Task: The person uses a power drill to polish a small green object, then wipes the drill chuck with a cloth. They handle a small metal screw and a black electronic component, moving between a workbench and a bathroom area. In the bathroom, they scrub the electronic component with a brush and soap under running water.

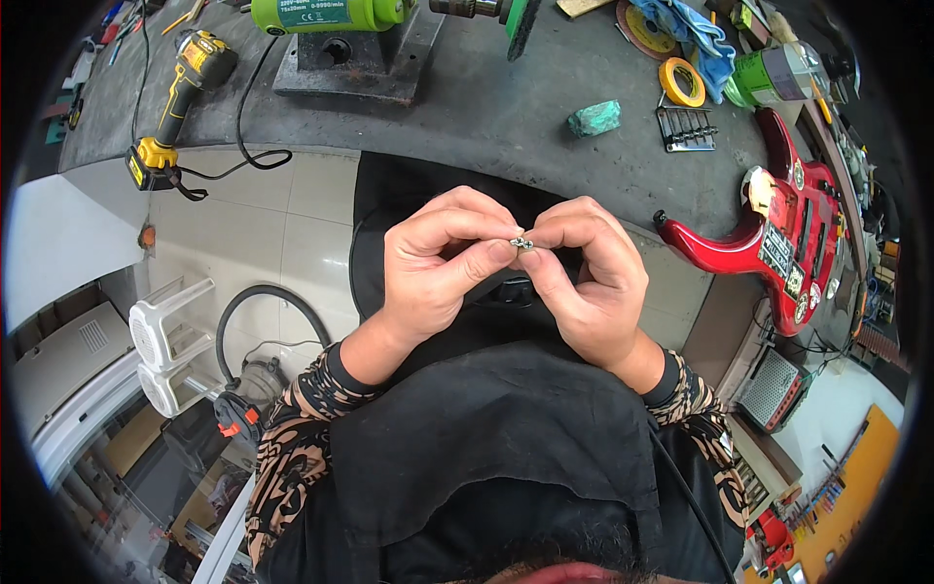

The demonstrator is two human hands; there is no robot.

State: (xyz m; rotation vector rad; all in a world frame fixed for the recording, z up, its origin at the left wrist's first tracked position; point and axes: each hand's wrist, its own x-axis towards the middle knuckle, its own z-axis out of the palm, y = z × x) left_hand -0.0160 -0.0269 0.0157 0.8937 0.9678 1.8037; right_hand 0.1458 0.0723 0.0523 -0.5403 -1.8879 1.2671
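Note:
In front of my chest, a small shiny metal part [521, 243] is pinched between the fingertips of both hands. My left hand [436, 261] closes thumb and forefinger on its left end. From the other side, the thumb and forefinger of my right hand [595, 277] meet it. The fingers cover much of the part, so its exact kind cannot be made out. On the bench beyond lies a metal guitar bridge [687, 129] with a row of small saddles. A red electric guitar body [725, 249] rests at the bench's right side.
The dark workbench [486, 115] carries a green polishing machine [341, 39], a yellow-black cordless drill [177, 109], a green lump of polishing compound [594, 119], yellow tape [682, 82] and a blue cloth [702, 39]. White stools [167, 331] and a vacuum cleaner [255, 389] stand at left.

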